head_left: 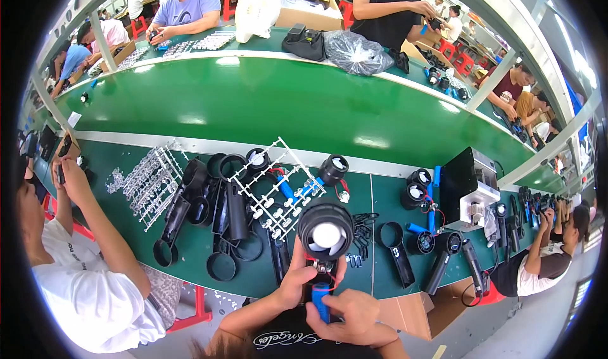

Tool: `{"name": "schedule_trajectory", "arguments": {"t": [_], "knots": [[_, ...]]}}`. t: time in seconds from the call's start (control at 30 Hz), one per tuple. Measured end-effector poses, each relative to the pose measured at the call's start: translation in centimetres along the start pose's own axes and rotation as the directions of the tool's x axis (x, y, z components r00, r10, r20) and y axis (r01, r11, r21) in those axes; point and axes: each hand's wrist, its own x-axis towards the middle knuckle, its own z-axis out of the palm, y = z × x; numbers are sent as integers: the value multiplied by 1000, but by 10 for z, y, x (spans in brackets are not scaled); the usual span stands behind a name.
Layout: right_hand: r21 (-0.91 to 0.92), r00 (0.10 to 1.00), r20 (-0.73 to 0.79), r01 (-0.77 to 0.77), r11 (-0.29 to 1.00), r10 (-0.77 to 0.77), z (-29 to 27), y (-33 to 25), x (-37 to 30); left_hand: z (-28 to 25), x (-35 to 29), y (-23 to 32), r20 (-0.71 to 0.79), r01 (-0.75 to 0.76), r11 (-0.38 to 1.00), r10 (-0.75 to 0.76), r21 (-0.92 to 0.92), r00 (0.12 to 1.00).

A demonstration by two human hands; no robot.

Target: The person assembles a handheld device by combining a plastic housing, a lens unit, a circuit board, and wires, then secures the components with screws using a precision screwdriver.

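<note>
Near the front edge of the green bench, my left hand (296, 278) is closed around the lower part of a black round fan unit (327, 235) with a white hub. A small circuit part with red wire shows below the ring, by my left thumb. My right hand (352, 313) pinches a blue cylindrical battery (321, 301) just beneath the unit. Red wire runs between the battery and the fan unit. White plastic sprues (276, 191) and several black handle shells (227, 207) lie beyond my left hand.
Black clips (362, 232) and a handle shell with a ring (396, 251) lie to the right. Farther right stand a black-and-white machine (472, 191) and wired fan units (418, 185). A green panel (304, 102) rises behind the bench. Co-workers sit on both sides.
</note>
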Motion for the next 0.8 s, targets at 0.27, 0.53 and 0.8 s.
{"name": "schedule_trajectory", "arguments": {"t": [0.27,0.53,0.8], "knots": [[-123,998,-1,-62,990,63,4,12,3,6,9,-7,-135,80,996,-74,38,988],[5,995,-14,-98,995,98,-7,14,-6,6,8,-4,-128,51,998,-54,-30,990],[-147,859,69,-494,857,507,-9,5,4,5,13,-4,-213,28,1000,-26,6,977]]}}
